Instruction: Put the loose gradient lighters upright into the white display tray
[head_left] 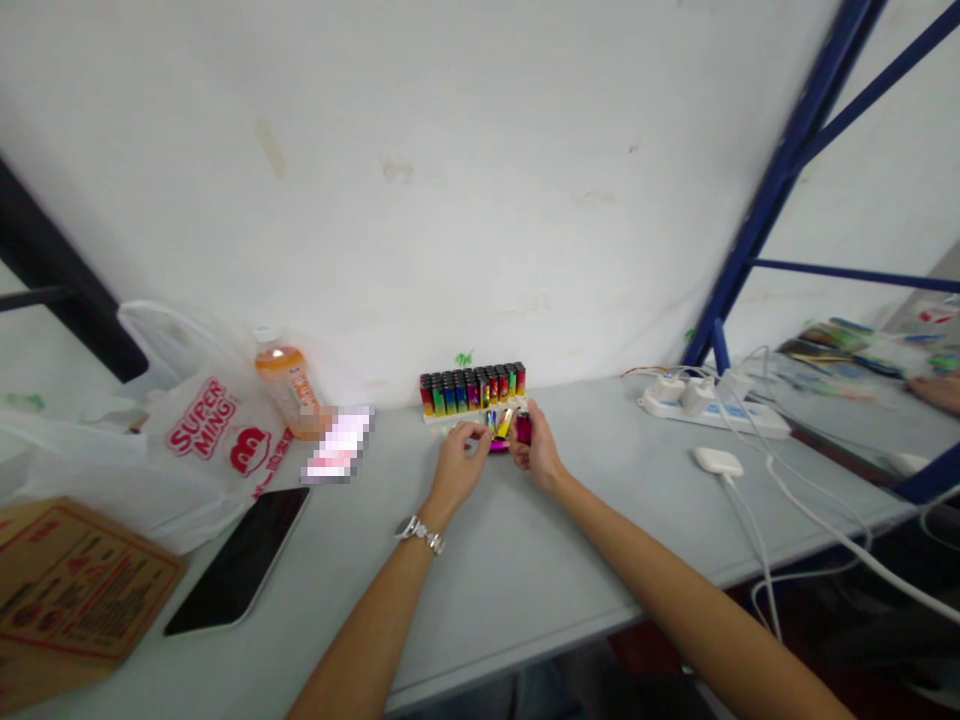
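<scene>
Pinching red lighter (523,428), right hand (537,450) grip closed; left hand (459,462) grip curled on loose lighters (498,424).

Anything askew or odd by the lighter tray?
A few loose lighters lie tilted on the table in front of the lighter tray, between the left hand and right hand, while the ones in the tray stand upright in a row. No spill or damage visible.

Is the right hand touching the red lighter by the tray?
Touching. The head view shows the right hand with its fingers closed around the red lighter, no gap between them.
</scene>
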